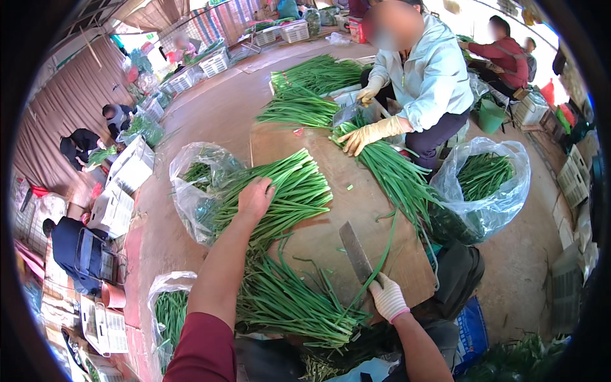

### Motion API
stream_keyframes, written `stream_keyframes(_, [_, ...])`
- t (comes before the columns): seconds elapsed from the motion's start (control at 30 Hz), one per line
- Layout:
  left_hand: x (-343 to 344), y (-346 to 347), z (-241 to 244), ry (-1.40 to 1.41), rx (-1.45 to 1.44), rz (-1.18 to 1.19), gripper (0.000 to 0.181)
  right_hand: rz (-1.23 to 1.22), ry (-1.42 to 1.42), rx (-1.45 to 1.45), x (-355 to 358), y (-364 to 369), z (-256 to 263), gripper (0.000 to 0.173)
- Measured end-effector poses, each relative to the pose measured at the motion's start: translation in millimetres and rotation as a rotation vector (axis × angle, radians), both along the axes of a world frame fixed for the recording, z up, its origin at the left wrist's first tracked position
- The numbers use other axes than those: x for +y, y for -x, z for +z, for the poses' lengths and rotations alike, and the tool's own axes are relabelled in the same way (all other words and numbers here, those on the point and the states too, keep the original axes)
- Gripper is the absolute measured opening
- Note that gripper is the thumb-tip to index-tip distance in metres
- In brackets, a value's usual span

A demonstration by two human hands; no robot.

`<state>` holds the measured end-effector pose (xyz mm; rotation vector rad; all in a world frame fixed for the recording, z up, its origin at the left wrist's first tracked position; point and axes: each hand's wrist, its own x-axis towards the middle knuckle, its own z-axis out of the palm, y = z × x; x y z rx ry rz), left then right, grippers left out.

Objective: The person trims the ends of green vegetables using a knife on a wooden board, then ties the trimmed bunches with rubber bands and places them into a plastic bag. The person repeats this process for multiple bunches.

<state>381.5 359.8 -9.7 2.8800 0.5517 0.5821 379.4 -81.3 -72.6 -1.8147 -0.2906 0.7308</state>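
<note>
My bare left hand (257,198) rests on a thick bundle of green leafy stalks (291,191), like garlic chives, whose pale ends point right; its fingers curl over the top. In my right hand (389,296), which wears a striped knit glove, is the handle of a cleaver (355,250), its broad blade held over the wooden board (329,143). One long leaf runs past the cleaver. Another pile of stalks (296,296) lies on the board's near edge, between my arms.
Opposite, a person in yellow gloves (370,136) holds a blade and handles another bundle (391,176). Plastic bags of greens stand left (203,186) and right (482,186) of the board. A dark bag (458,272) sits by its right corner. Other people and white crates (112,210) line the left.
</note>
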Motion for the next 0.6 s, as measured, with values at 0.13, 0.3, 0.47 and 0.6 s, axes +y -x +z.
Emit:
stream_keyframes(0.13, [-12.2,-30.5,-2.6,-0.027,0.017,-0.005,0.037,0.027,0.044,0.012,1.9,-2.5,0.2,0.042])
stream_keyframes(0.3, [-35.1,-5.1,15.2,0.045,0.013,-0.028,0.053,-0.006,0.067,-0.101,0.0,-5.1,-5.6,0.044])
stream_keyframes(0.47, [-136.5,109.7,25.6,0.084,0.382,-0.579,0.099,0.066,0.028,-0.049,-2.4,-10.3,-20.3,0.052])
stream_keyframes(0.6, [-220.5,168.6,18.7,-0.043,0.638,-0.835,0.131,-0.042,-0.036,0.152,-5.1,-3.9,-11.6,0.053])
